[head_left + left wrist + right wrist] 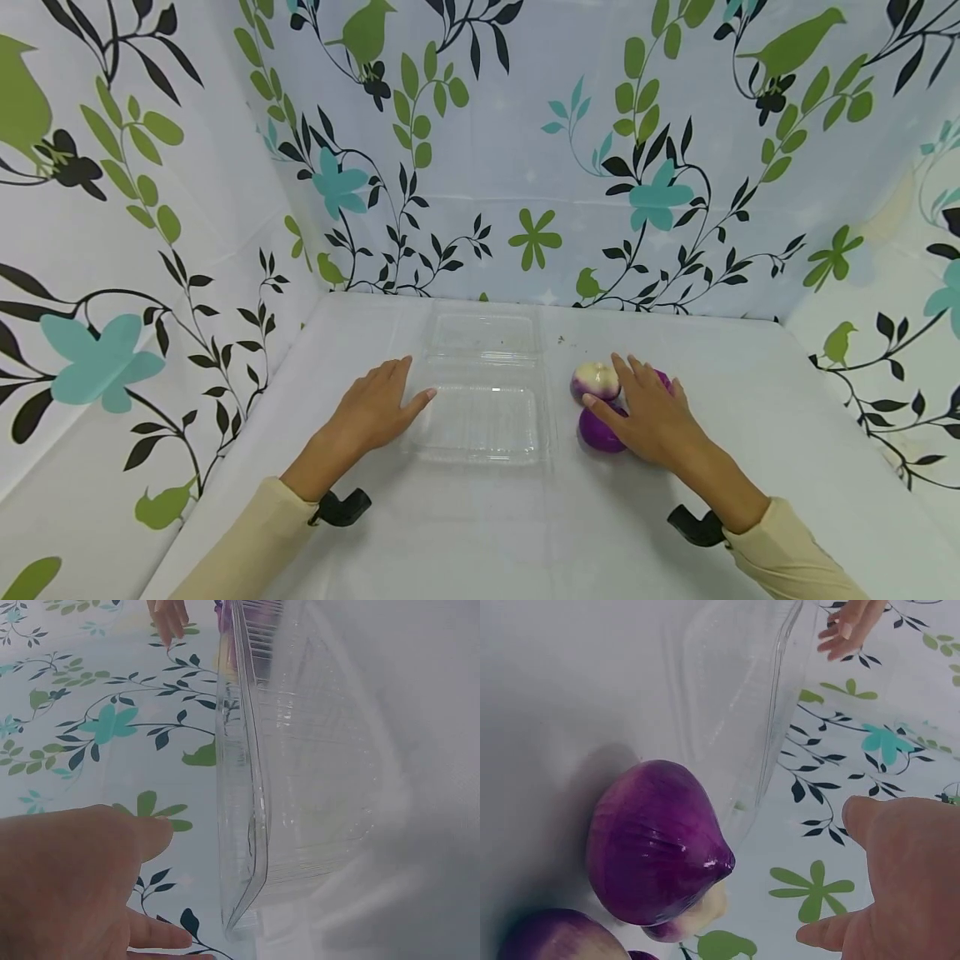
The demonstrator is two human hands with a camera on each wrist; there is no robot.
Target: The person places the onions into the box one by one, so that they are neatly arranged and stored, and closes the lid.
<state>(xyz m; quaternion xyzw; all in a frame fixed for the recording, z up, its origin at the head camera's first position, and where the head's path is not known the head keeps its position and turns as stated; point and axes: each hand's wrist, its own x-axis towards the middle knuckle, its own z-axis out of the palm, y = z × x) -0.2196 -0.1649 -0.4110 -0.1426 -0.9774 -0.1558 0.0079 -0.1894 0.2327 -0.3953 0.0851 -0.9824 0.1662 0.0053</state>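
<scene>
A clear plastic clamshell container (480,421) lies open on the white table, its lid part folded out toward the back. Beside its left edge, my left hand (382,406) is held with fingers spread and nothing in them. To the container's right sit several shiny purple onions: a dark purple one (656,844) with a pointed tip, a cream-topped one (596,381), and another (663,380) partly hidden by my right hand (652,414). That hand hovers over them, fingers loosely extended; in the right wrist view it is apart from the onions.
A white cloth covers the table (480,533). Patterned sheets with leaves and birds hang at the back (480,167) and on both sides. Black wrist cameras (343,507) stick out below each wrist.
</scene>
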